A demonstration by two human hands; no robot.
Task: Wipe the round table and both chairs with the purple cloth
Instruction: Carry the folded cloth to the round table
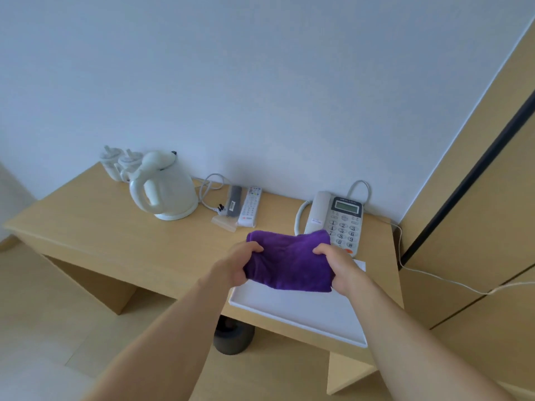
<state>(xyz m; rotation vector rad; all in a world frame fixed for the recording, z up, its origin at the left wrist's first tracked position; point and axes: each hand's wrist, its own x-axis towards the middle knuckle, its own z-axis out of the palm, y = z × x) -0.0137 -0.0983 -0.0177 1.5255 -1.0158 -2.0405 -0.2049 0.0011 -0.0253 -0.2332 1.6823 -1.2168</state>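
Note:
The folded purple cloth (289,260) is held up above a white tray (298,314) on a light wooden desk (115,235). My left hand (237,264) grips the cloth's left end and my right hand (338,264) grips its right end. Both hands have fingers curled into the fabric. No round table or chair appears in this view.
On the desk stand a white electric kettle (165,189), two white cups (120,163), two remote controls (243,205) and a corded phone (338,219). A dark round bin (233,338) sits under the desk. A wooden wardrobe (477,227) rises at the right, with a white cable (440,280) running across it.

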